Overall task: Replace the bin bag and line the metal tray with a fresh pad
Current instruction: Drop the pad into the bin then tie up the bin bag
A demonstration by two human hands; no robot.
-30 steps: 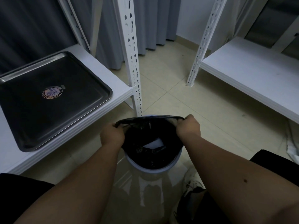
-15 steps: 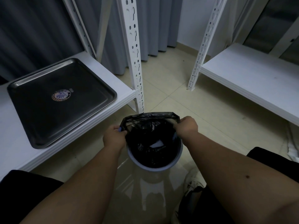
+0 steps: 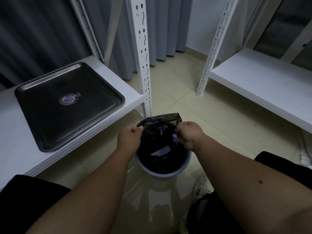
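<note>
A black bin bag (image 3: 160, 130) sits in a small round bin (image 3: 162, 173) with a pale blue rim on the floor. My left hand (image 3: 129, 138) grips the bag's left edge and my right hand (image 3: 189, 134) grips its right edge, both fists closed above the bin's mouth, with the bag's top bunched between them. A white scrap (image 3: 160, 151) lies inside the bag. The metal tray (image 3: 67, 105), dark and bare with a round sticker in its middle, lies on the white shelf at the left.
A white perforated shelf post (image 3: 143, 65) stands just behind the bin. The left shelf (image 3: 128, 97) holds the tray; another white shelf (image 3: 263, 88) runs along the right. Grey curtains hang behind. A shoe (image 3: 199, 188) is on the tiled floor beside the bin.
My two hands have drawn closer together, gathering the bag's rim off the bin's edge and bunching its top. The view has shifted slightly, so the tray appears further right.
</note>
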